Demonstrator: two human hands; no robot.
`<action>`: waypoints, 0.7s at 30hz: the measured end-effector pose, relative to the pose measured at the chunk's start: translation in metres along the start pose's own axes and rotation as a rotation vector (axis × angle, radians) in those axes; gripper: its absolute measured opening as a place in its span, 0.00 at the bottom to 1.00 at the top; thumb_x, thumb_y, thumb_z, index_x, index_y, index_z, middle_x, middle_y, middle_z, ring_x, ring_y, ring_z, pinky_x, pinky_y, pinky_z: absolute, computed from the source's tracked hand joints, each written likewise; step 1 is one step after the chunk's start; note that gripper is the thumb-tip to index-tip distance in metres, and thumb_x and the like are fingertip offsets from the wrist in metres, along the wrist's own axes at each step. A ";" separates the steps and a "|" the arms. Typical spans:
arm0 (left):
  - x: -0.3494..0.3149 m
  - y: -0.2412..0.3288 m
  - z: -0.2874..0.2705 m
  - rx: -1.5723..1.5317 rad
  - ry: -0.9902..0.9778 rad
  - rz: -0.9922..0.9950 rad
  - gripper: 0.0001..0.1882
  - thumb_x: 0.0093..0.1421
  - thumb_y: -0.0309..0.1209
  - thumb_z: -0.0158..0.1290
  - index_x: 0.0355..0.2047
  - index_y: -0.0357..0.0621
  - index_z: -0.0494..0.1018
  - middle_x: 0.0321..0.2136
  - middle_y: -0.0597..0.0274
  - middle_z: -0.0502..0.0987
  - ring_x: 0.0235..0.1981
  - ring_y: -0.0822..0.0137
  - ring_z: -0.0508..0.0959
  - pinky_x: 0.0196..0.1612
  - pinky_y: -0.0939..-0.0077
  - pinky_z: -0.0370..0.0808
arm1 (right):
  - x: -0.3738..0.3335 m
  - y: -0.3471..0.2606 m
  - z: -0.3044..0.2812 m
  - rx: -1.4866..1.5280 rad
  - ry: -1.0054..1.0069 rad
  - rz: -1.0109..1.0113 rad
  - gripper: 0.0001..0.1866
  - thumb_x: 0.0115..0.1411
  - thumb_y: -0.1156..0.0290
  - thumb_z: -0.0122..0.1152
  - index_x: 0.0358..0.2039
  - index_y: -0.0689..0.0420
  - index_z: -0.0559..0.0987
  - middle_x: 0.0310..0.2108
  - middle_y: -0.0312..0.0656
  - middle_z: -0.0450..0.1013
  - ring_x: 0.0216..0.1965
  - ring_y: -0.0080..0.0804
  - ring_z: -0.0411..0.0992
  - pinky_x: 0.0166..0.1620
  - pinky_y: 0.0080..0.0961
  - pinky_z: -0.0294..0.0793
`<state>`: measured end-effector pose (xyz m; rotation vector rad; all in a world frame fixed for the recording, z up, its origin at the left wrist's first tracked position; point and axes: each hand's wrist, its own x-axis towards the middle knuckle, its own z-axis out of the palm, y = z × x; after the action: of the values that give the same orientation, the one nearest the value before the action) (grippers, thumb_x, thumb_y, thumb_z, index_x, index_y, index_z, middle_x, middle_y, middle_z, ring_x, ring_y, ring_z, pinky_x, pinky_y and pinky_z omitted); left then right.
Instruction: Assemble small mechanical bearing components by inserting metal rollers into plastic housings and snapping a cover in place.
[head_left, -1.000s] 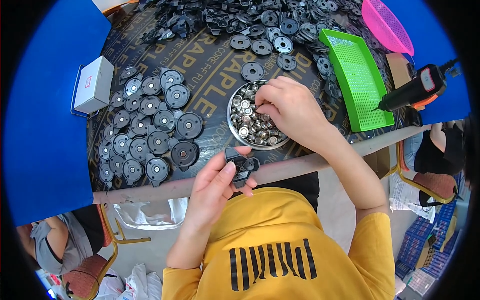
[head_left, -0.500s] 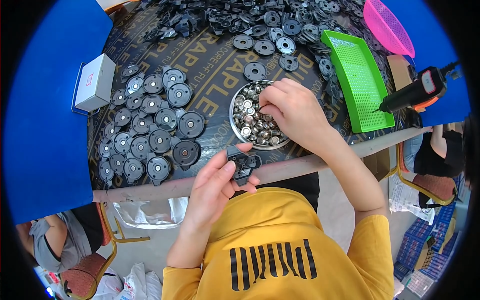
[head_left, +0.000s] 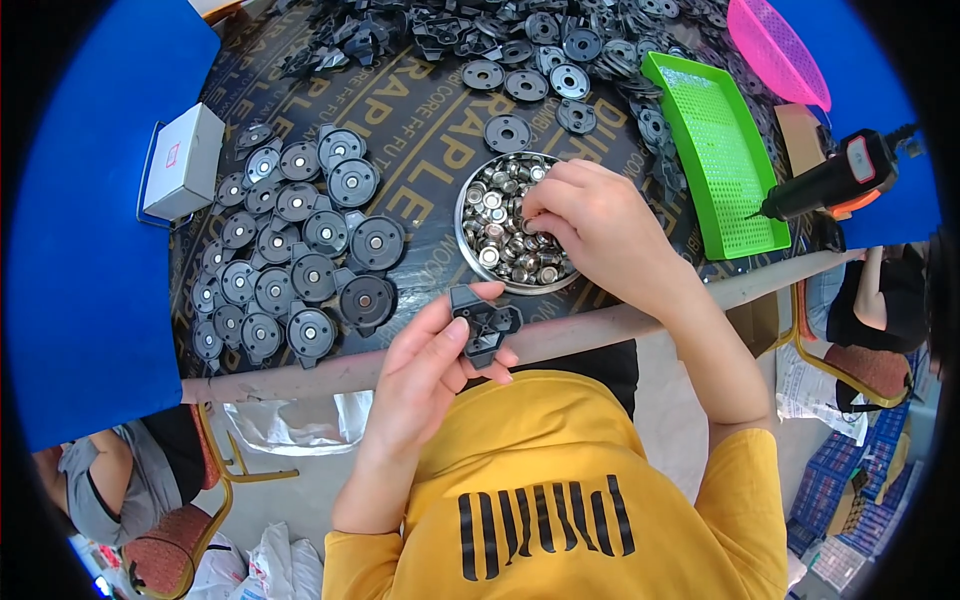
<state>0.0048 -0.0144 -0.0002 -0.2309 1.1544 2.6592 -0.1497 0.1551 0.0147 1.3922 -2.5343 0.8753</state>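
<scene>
My left hand (head_left: 432, 350) holds a black plastic bracket (head_left: 484, 325) between thumb and fingers, just above the table's near edge. The bracket has an angular, hollow shape. My right hand (head_left: 600, 225) reaches into a round metal bowl (head_left: 462, 235) full of small silvery metal caps (head_left: 492, 215). Its thumb and forefinger are pinched together among the caps; whatever lies between the fingertips is hidden. To the left, on the dark table, rest several rows of black discs (head_left: 313, 278) with metal centres. A black disc with an open central hole (head_left: 507, 133) lies just beyond the bowl.
Heaped black parts (head_left: 430, 35) cover the far side. At right are a green perforated tray (head_left: 715, 160), a pink basket (head_left: 778, 50) and a black electric screwdriver (head_left: 835, 180). A white box (head_left: 185, 162) stands at left. Other people sit at both sides.
My right hand's fingertips have shifted slightly within the bowl, still pinched. My left hand keeps the black bracket in nearly the same place. The whole view has moved a little.
</scene>
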 end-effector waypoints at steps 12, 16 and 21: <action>0.000 0.000 0.001 -0.009 0.006 -0.001 0.20 0.67 0.29 0.35 0.57 0.31 0.57 0.45 0.51 0.71 0.38 0.64 0.76 0.40 0.71 0.76 | 0.000 0.003 0.002 0.005 -0.002 -0.023 0.06 0.46 0.79 0.59 0.24 0.59 0.71 0.23 0.41 0.67 0.29 0.42 0.68 0.32 0.34 0.68; 0.000 0.000 -0.001 -0.122 0.009 0.011 0.21 0.66 0.28 0.34 0.58 0.30 0.55 0.48 0.48 0.69 0.42 0.60 0.76 0.46 0.65 0.75 | -0.003 -0.009 -0.007 0.173 0.011 0.042 0.06 0.47 0.83 0.57 0.25 0.60 0.70 0.24 0.41 0.67 0.29 0.39 0.68 0.33 0.29 0.68; -0.002 0.003 0.013 -0.146 0.002 -0.015 0.22 0.66 0.27 0.36 0.59 0.30 0.53 0.50 0.46 0.68 0.46 0.58 0.75 0.51 0.63 0.72 | -0.021 -0.043 -0.017 0.354 0.138 -0.094 0.09 0.44 0.81 0.58 0.27 0.61 0.71 0.27 0.40 0.70 0.29 0.40 0.69 0.32 0.29 0.70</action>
<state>0.0049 -0.0067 0.0109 -0.2669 0.9559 2.7327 -0.1060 0.1620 0.0391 1.4663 -2.2696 1.4010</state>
